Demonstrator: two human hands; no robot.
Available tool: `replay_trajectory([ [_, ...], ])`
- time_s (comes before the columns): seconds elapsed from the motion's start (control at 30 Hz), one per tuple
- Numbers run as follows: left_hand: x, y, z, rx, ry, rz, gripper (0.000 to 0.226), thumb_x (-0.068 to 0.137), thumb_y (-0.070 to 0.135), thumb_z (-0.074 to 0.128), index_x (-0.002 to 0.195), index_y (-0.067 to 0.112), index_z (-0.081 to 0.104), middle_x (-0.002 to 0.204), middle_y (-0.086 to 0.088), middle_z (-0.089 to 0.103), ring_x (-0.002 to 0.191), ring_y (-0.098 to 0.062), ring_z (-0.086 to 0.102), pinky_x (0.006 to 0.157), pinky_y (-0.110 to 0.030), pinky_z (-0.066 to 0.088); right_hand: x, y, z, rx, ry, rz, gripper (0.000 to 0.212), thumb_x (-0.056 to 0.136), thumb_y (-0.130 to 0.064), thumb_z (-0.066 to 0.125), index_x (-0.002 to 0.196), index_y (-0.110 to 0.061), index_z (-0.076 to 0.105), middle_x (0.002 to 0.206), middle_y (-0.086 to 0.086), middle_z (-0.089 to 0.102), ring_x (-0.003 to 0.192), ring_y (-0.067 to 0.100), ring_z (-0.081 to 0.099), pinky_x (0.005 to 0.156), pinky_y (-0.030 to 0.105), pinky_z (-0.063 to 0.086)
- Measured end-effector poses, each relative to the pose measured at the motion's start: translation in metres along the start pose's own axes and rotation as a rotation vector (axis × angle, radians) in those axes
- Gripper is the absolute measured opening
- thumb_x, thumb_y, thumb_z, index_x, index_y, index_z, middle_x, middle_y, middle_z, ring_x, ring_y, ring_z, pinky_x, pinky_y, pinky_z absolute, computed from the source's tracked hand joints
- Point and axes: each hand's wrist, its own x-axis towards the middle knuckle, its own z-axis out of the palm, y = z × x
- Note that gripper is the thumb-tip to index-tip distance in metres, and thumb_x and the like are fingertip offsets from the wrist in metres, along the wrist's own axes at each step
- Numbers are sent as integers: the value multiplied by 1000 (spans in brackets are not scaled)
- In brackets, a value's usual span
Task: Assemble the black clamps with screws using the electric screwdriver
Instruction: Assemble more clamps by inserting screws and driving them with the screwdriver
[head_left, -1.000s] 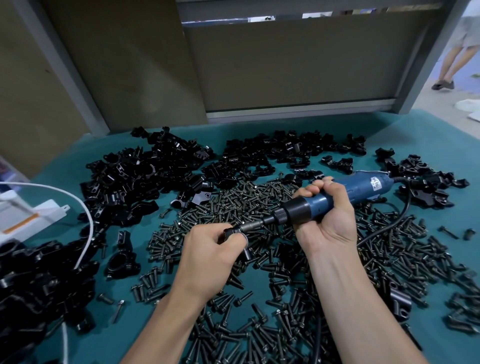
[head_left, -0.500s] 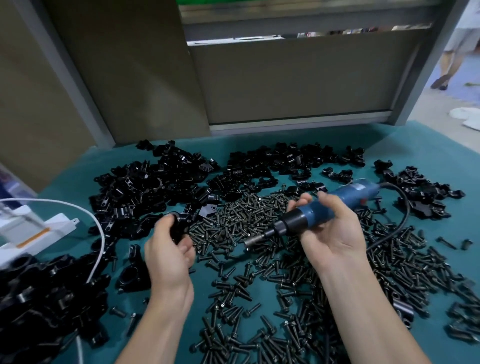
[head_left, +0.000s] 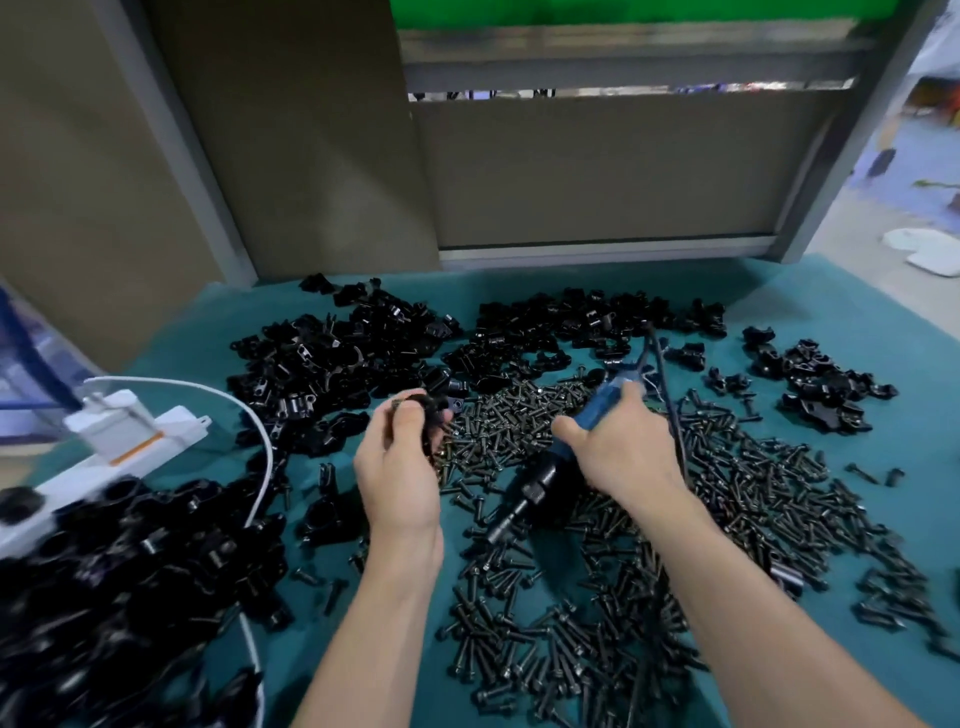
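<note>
My left hand (head_left: 399, 467) holds a black clamp (head_left: 426, 406) in its fingertips, just above the near edge of the screw pile. My right hand (head_left: 618, 451) grips the blue electric screwdriver (head_left: 558, 460), whose black nose points down and left at the screws. Black screws (head_left: 597, 582) lie spread over the teal table (head_left: 852, 312) under and in front of both hands. Heaps of black clamps (head_left: 332, 364) lie behind and to the left.
A white power strip (head_left: 130, 447) with a white cable (head_left: 260, 452) sits at the left. More clamps are piled at the near left (head_left: 104, 582) and far right (head_left: 810, 384). The screwdriver's black cord (head_left: 670, 405) runs back across the screws. A grey panel wall stands behind the table.
The left hand left the screwdriver tip, went to the clamp pile and came back holding a clamp. The right hand has tilted the screwdriver so its tip points down. The camera has tilted up.
</note>
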Motion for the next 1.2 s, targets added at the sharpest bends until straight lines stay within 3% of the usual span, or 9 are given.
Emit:
replay_trajectory([
  [0.1, -11, 9, -2, 27, -82, -3, 25, 106, 16, 59, 100, 30, 80, 108, 8, 79, 109, -12, 71, 99, -30, 53, -18, -22, -7, -24, 21, -195, 47, 98, -36, 65, 140, -18, 54, 74, -1, 65, 66, 23, 63, 68, 30, 49],
  [0.23, -28, 28, -7, 14, -191, 13, 26, 103, 15, 63, 105, 34, 81, 110, 13, 79, 104, -3, 72, 80, -12, 54, -67, -44, -5, 413, -393, -325, 18, 97, -40, 64, 110, -30, 72, 86, -2, 78, 81, 21, 75, 81, 46, 63],
  [0.4, -50, 48, -34, 17, -249, 19, 26, 105, 22, 60, 114, 38, 79, 110, 3, 80, 98, -18, 77, 77, -37, 64, -119, -54, 20, 956, -577, -188, 16, 102, -14, 63, 105, -19, 77, 105, 11, 78, 100, 29, 75, 86, 40, 63],
  [0.53, -51, 60, -67, 56, -203, 12, 29, 101, 11, 66, 117, 33, 78, 100, 7, 81, 79, -6, 74, 59, -18, 54, -137, -64, 25, 1175, -869, 20, 29, 93, -30, 65, 94, -7, 82, 81, 13, 70, 74, 24, 69, 77, 39, 58],
  [0.67, -51, 66, -103, 73, -141, 2, 31, 100, 13, 67, 109, 39, 81, 99, 4, 81, 73, -4, 69, 54, -18, 51, -154, -82, 32, 1048, -1019, 9, 44, 107, -24, 49, 83, -4, 80, 83, 26, 69, 65, 28, 62, 61, 35, 55],
  [0.77, -49, 68, -122, 114, 61, 125, 42, 91, 6, 78, 104, 46, 82, 102, 9, 81, 89, -5, 74, 75, -19, 57, -165, -101, 42, 960, -974, -87, 39, 105, -17, 53, 76, -12, 78, 78, 15, 68, 65, 25, 63, 68, 38, 60],
  [0.9, -53, 71, -132, 136, 332, 301, 33, 93, 29, 72, 106, 59, 76, 96, 25, 77, 85, 4, 70, 74, -12, 54, -175, -131, 57, 806, -955, -226, 21, 104, -6, 55, 97, -2, 74, 78, 8, 70, 70, 22, 63, 75, 39, 56],
  [1.03, -53, 82, -149, 189, 512, 246, 36, 88, 42, 61, 117, 60, 68, 105, 40, 70, 99, 18, 64, 83, -17, 50, -170, -171, 86, 335, -684, -573, 17, 98, -17, 62, 101, -23, 78, 92, -1, 78, 87, 19, 68, 84, 36, 55],
  [1.2, -44, 89, -178, 612, 689, 175, 76, 89, 4, 62, 157, 33, 42, 157, 5, 51, 143, -17, 47, 118, -43, 38, -179, -223, 134, 58, -648, -866, 28, 96, -23, 60, 117, -31, 76, 116, -1, 76, 116, 22, 59, 91, 24, 42],
])
